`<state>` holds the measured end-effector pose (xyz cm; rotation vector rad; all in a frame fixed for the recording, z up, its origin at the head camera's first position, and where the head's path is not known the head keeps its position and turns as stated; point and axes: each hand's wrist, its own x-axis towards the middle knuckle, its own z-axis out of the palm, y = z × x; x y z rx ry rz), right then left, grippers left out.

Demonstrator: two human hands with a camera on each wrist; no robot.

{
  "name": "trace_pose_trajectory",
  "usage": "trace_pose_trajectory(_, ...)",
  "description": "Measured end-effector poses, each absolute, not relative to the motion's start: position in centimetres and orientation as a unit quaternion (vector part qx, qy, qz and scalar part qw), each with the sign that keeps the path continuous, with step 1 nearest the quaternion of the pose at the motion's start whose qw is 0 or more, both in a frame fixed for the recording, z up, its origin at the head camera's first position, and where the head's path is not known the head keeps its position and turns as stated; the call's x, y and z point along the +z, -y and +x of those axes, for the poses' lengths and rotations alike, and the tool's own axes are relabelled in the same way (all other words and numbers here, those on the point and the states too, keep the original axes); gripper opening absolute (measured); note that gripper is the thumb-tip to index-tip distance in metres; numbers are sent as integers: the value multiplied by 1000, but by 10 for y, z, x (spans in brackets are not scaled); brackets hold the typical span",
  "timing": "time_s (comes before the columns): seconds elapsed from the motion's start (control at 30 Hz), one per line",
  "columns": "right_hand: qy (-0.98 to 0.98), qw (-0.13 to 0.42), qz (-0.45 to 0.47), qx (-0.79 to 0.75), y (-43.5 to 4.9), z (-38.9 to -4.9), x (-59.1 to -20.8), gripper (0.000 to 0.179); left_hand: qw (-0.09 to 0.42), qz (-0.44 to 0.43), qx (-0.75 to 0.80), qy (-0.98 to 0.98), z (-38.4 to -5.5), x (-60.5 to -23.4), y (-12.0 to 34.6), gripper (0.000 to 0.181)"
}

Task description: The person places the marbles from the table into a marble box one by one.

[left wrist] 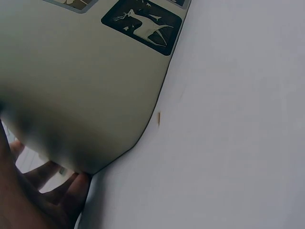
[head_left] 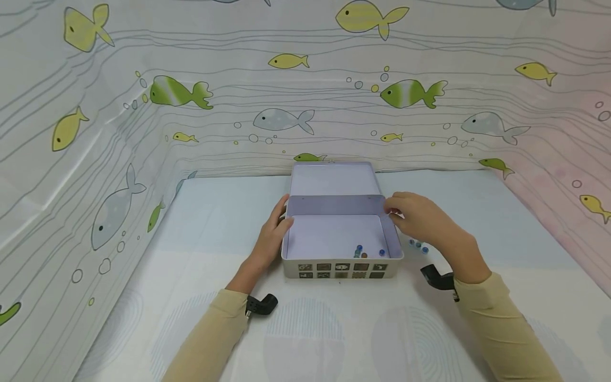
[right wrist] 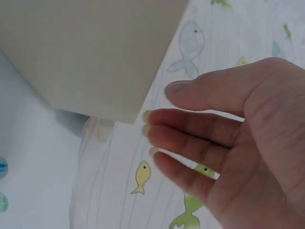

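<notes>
Pale blue tabletop (head_left: 215,223), fish-print curtain (head_left: 95,132) around; both hands' grips spread beside open tin (head_left: 341,249).

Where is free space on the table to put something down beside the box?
Bare table lies in front of the tin box, between the two sleeves, and to the left of the left hand up to the fish curtain. It is crowded right of the box: the right hand is there, with marbles under it.
</notes>
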<state>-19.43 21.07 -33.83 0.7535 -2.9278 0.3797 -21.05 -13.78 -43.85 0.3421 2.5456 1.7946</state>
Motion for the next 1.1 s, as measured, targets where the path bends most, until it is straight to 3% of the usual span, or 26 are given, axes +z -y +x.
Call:
trace_pose_trajectory(0.3,970,-43,205,120,-222,-200,-338,19,-5,103,566,-818,-210,-440,138,58)
trace_pose_trajectory(0.53,969,-134,177,110,-231,-202,-345,12,-2,100,569,-816,-210,-440,138,58)
trace_pose_trajectory(1.1,965,-165,182,92,-235,-208,-366,11,-9,106,562,-820,-211,-440,138,62)
